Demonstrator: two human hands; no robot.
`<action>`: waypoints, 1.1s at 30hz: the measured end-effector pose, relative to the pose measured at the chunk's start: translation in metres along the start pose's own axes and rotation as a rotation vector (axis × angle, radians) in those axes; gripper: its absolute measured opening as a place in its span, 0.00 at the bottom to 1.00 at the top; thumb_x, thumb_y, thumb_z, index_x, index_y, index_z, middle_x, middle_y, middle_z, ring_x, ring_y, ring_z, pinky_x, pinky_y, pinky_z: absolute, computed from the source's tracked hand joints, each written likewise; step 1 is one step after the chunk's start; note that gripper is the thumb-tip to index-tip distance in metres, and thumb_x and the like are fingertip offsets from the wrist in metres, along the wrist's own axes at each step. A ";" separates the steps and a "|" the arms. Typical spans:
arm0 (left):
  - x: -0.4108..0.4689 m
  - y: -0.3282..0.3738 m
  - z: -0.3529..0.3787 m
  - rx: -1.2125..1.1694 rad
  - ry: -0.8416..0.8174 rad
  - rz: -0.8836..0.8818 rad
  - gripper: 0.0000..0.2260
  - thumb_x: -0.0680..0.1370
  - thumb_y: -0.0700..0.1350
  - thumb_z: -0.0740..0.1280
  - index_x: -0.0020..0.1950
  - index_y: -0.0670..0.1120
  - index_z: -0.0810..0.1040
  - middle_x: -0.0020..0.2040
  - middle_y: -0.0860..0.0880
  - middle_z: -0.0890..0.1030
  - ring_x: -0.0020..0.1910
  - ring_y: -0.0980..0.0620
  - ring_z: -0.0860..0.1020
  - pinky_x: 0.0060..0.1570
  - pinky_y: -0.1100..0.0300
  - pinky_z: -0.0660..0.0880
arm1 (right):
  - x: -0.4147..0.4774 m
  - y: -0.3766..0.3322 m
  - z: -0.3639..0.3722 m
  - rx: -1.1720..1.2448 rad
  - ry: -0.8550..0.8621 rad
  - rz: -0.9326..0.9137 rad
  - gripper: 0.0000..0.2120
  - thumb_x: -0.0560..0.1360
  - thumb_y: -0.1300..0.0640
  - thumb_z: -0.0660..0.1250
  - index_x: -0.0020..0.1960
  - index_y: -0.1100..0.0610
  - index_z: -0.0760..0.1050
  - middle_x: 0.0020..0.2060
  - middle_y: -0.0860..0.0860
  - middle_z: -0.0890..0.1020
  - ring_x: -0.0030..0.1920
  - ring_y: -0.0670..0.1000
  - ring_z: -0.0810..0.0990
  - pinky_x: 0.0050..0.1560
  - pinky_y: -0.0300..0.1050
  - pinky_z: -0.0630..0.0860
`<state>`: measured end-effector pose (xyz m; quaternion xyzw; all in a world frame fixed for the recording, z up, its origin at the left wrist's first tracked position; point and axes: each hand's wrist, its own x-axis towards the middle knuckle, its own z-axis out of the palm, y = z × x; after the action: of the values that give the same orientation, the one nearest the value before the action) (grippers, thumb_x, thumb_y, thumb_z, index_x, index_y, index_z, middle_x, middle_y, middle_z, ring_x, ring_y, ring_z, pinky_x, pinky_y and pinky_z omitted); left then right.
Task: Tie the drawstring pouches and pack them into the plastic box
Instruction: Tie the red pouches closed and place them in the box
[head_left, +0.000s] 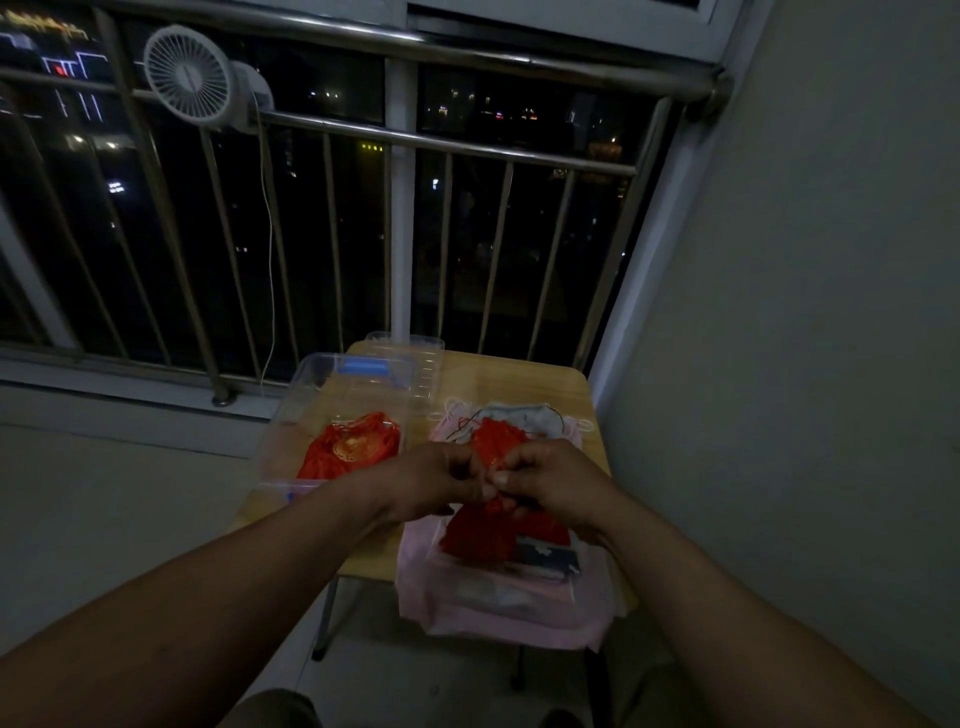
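Observation:
Both hands meet over the right half of a small wooden table (498, 379). My left hand (436, 480) and my right hand (545, 480) pinch the gathered mouth of a red drawstring pouch (491, 535), which hangs between them above a pile of pouches. Its thin cords are hidden among my fingers. A clear plastic box (291, 415) stands on the table's left half, and one red pouch with a gold emblem (353, 447) lies inside it.
A pile of pink, grey and dark blue pouches (519, 597) covers the right of the table and overhangs its front edge. The box's clear lid (410, 364) with a blue handle leans behind the box. A metal railing (332, 234), a fan (189, 73) and a wall (805, 312) surround the table.

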<state>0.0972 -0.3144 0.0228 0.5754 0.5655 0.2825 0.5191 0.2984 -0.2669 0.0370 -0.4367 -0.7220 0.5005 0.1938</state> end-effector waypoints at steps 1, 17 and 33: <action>0.000 -0.002 0.001 -0.034 -0.003 -0.002 0.05 0.80 0.44 0.72 0.52 0.45 0.79 0.53 0.46 0.84 0.58 0.48 0.81 0.55 0.55 0.78 | 0.000 -0.001 -0.001 0.012 -0.013 0.003 0.05 0.80 0.63 0.70 0.53 0.64 0.82 0.44 0.60 0.87 0.38 0.48 0.83 0.42 0.44 0.83; 0.007 -0.004 0.023 0.090 0.189 0.012 0.08 0.81 0.48 0.70 0.47 0.46 0.85 0.39 0.52 0.84 0.36 0.61 0.81 0.37 0.64 0.75 | 0.002 -0.001 0.019 -0.579 0.124 -0.283 0.07 0.79 0.62 0.66 0.48 0.55 0.81 0.43 0.50 0.84 0.42 0.47 0.78 0.44 0.44 0.73; 0.004 -0.003 0.024 -0.132 0.232 0.010 0.04 0.81 0.44 0.69 0.53 0.48 0.84 0.48 0.49 0.86 0.48 0.54 0.85 0.45 0.61 0.81 | 0.005 0.001 0.020 -0.562 0.163 -0.409 0.07 0.79 0.63 0.65 0.45 0.53 0.77 0.39 0.46 0.80 0.40 0.45 0.77 0.42 0.46 0.73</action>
<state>0.1188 -0.3173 0.0120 0.5061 0.5990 0.3864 0.4856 0.2816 -0.2739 0.0268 -0.3577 -0.8861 0.1968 0.2193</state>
